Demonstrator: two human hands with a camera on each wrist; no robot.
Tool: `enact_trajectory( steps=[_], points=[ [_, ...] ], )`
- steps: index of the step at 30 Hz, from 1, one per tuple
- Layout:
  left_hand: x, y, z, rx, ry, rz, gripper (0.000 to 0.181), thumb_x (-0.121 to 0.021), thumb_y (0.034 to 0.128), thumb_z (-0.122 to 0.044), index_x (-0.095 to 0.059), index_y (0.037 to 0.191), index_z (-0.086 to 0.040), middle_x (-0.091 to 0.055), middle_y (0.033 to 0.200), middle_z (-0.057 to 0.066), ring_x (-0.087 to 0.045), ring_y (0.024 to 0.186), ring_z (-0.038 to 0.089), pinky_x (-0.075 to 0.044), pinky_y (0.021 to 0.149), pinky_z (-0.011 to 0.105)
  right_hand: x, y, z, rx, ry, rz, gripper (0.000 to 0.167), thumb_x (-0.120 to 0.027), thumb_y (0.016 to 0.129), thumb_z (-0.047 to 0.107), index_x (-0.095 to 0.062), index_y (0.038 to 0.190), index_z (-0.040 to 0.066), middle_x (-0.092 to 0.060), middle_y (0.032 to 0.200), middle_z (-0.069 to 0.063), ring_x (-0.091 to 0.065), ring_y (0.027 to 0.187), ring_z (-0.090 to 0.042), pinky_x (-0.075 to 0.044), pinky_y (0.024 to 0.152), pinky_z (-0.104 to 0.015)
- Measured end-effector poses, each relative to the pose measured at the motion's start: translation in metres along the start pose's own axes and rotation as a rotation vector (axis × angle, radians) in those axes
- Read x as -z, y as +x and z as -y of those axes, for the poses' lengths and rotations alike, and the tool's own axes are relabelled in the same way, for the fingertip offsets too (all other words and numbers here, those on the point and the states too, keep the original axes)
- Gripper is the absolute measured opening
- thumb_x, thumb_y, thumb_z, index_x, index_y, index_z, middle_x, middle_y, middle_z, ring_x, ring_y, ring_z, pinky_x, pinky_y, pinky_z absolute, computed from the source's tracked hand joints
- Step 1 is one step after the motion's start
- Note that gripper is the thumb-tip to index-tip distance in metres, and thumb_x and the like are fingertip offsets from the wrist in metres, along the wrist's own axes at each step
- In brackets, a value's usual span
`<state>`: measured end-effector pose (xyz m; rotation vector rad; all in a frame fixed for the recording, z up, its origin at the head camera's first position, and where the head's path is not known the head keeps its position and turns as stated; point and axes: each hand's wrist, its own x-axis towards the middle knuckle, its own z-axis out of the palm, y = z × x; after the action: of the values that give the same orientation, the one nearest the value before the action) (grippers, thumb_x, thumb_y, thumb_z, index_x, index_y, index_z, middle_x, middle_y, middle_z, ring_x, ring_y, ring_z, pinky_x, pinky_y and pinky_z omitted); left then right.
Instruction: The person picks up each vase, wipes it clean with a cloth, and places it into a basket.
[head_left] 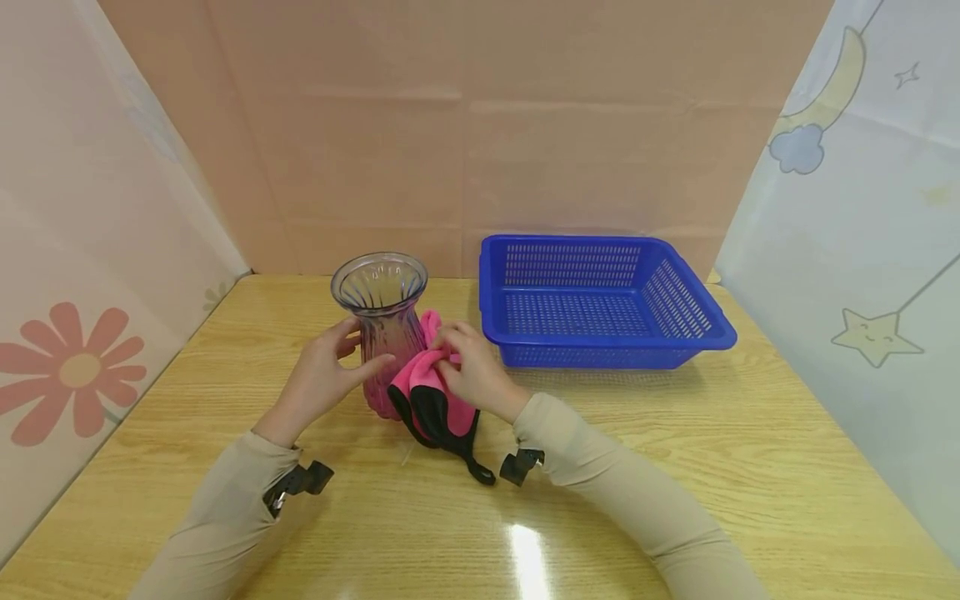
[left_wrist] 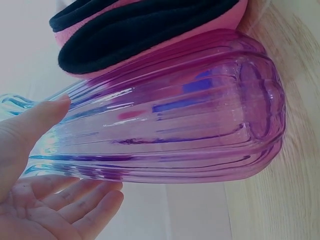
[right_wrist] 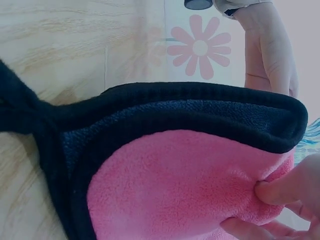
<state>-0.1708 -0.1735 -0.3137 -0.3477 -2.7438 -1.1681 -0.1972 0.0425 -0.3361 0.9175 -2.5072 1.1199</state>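
- The work looks part-way along: the pink-and-black cloth [head_left: 427, 404] is in hand and up against the vase [head_left: 393, 333], or very close to it, though the pictures don't show how much of it has been gone over
- Vase stands upright on the table [head_left: 225, 383], left of the basket [head_left: 600, 342], nothing tilted
- Left hand [head_left: 322, 371] is curled about the vase's left side, thumb in front and fingers beyond; how firmly it grips, I cannot tell
- Right hand [head_left: 476, 371] pinches the bunched cloth between thumb and fingers, its black loop hanging toward the person
- What seems left: letting go of the cloth and releasing the vase, neither done yet
- Table is pale wood grain, with a bright patch of glare [head_left: 528, 558] near the front edge
- Blue slotted basket sits toward the back right, well apart from the vase
- Plain peach sheet [head_left: 465, 158] hangs behind; the left side panel carries a coral flower [head_left: 78, 369], the right one a moon [head_left: 847, 75], a cloud [head_left: 797, 150] and a smiling star [head_left: 877, 335]
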Motion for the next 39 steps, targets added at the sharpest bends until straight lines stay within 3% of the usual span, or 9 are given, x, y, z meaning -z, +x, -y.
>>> enact_trajectory(
  steps=[11, 20, 32, 39],
  points=[
    [0.000, -0.002, -0.002, 0.002, 0.012, 0.000, 0.066, -0.069, 0.0834, -0.035, -0.044, 0.136, -0.006, -0.049, 0.135, 0.026, -0.055, 0.114, 0.047, -0.049, 0.094, 0.053, 0.003, 0.006, 0.005, 0.072, 0.003, -0.096, 0.011, -0.063, 0.079, -0.005, -0.064, 0.088, 0.001, -0.063, 0.110, -0.019, -0.059, 0.109, -0.031, -0.057, 0.084, -0.038],
    [-0.001, -0.001, 0.000, -0.036, 0.026, -0.015, 0.059, -0.068, 0.0840, -0.013, -0.042, 0.134, 0.004, -0.048, 0.135, 0.027, -0.055, 0.115, 0.045, -0.050, 0.092, 0.052, 0.016, 0.017, 0.018, 0.100, 0.027, -0.110, 0.010, -0.062, 0.081, -0.004, -0.064, 0.089, 0.001, -0.064, 0.109, -0.017, -0.061, 0.107, -0.029, -0.055, 0.090, -0.037],
    [-0.001, -0.001, 0.001, -0.057, 0.011, -0.045, 0.054, -0.068, 0.0822, -0.011, -0.047, 0.129, 0.005, -0.052, 0.131, 0.027, -0.057, 0.113, 0.043, -0.049, 0.095, 0.051, 0.020, 0.026, 0.024, 0.107, 0.139, -0.176, 0.006, -0.061, 0.083, -0.003, -0.064, 0.088, -0.001, -0.063, 0.110, -0.019, -0.061, 0.108, -0.029, -0.059, 0.078, -0.031],
    [0.000, 0.000, 0.000, -0.020, -0.005, -0.009, 0.058, -0.067, 0.0837, -0.013, -0.043, 0.134, 0.002, -0.048, 0.136, 0.025, -0.054, 0.118, 0.044, -0.047, 0.096, 0.052, 0.024, 0.027, 0.025, 0.076, 0.193, -0.218, 0.008, -0.062, 0.083, -0.003, -0.064, 0.091, -0.002, -0.060, 0.116, -0.019, -0.065, 0.096, -0.028, -0.059, 0.074, -0.028]
  ],
)
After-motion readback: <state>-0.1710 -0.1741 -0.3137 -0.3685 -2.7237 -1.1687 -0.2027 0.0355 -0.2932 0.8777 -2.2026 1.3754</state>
